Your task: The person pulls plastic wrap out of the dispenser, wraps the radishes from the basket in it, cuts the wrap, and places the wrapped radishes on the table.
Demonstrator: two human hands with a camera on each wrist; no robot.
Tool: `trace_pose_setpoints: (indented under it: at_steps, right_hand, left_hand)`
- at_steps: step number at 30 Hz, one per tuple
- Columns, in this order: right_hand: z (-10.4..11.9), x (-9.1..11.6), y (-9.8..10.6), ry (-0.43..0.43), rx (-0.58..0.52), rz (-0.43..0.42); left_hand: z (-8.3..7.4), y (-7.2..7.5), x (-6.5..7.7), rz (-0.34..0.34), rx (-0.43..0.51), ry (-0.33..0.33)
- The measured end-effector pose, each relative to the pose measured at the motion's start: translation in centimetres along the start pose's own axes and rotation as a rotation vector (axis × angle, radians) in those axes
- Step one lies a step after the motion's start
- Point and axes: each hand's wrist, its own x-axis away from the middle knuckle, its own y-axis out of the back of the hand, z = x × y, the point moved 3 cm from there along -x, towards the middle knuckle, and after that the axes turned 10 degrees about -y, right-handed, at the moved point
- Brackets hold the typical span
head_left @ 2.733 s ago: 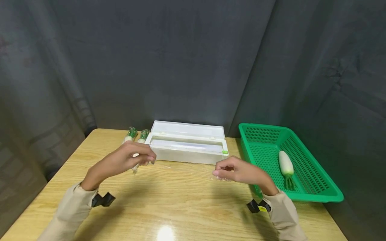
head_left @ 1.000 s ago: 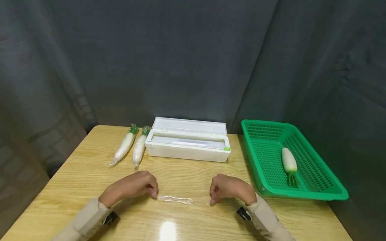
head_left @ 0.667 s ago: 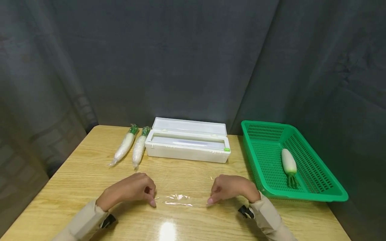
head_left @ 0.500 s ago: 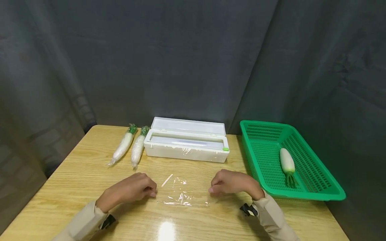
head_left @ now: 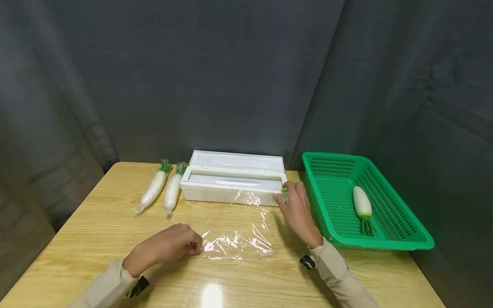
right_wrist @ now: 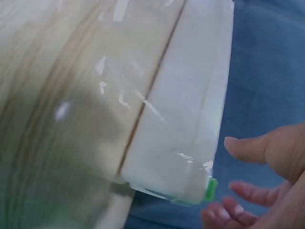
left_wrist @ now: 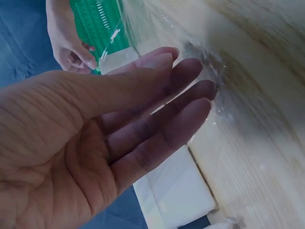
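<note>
A sheet of clear cling film (head_left: pixel 236 244) runs from a white cling film dispenser (head_left: pixel 208 192), whose lid (head_left: pixel 236 161) stands up, toward the table's front. My left hand (head_left: pixel 163 248) pinches the film's near left corner between thumb and index finger; its other fingers lie loosely bent in the left wrist view. At the dispenser's right end my right hand (head_left: pixel 297 214) reaches out, thumb and fingers spread apart. The green slider (right_wrist: pixel 211 189) on the dispenser's edge is close to those fingertips; in the right wrist view nothing is between them.
Two wrapped white radishes (head_left: pixel 154 190) with green tops lie left of the dispenser. A green basket (head_left: pixel 385 244) on the right holds one unwrapped radish (head_left: pixel 362 202). Dark curtain (head_left: pixel 215 77) hangs behind the wooden table (head_left: pixel 154 278).
The film was drawn toward the table's front by both hands. My right hand has since left the film's near edge and moved up to the dispenser's right end; the left stays low.
</note>
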Motion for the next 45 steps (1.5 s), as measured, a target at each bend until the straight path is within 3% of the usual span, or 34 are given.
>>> trace_pose_setpoints:
  at_steps: [4,9,19,24,29,32,35,41,45]
  right_hand:
    - [-0.8,-0.5,-0.6,-0.059,-0.013,-0.015]
    - [-1.6,-1.2,-1.2,-0.062,-0.071,0.013]
    - [-3.8,-1.9,-2.0,-0.148,-0.219,0.079]
    - [-3.7,-2.0,-1.9,-0.074,-0.264,0.084]
    - [-3.8,-2.2,-1.8,0.035,-0.201,0.006]
    - [-3.9,-2.2,-1.7,0.077,-0.191,-0.013]
    - [-3.9,-2.3,-1.5,0.083,-0.207,-0.023]
    - [-4.2,-2.6,-1.5,0.04,-0.223,-0.007]
    - [-4.3,-2.7,-1.6,0.003,-0.217,0.012]
  left_hand:
    - [0.0,-0.1,0.0,0.005,-0.001,0.011]
    - [0.2,-0.4,0.1,0.023,-0.001,0.04]
    - [0.1,-0.5,-0.4,0.082,-0.031,0.026]
    - [-0.1,-0.4,-0.5,0.1,-0.029,0.031]
    - [-0.3,0.0,-0.8,0.097,0.009,0.021]
    - [-0.5,0.5,-1.5,0.063,-0.01,-0.003]
    - [-0.8,1.1,-3.0,-0.014,-0.082,-0.047]
    - [-1.3,2.3,-6.8,-0.231,-0.206,-0.131]
    - [-1.3,2.8,-8.7,-0.296,-0.239,-0.159]
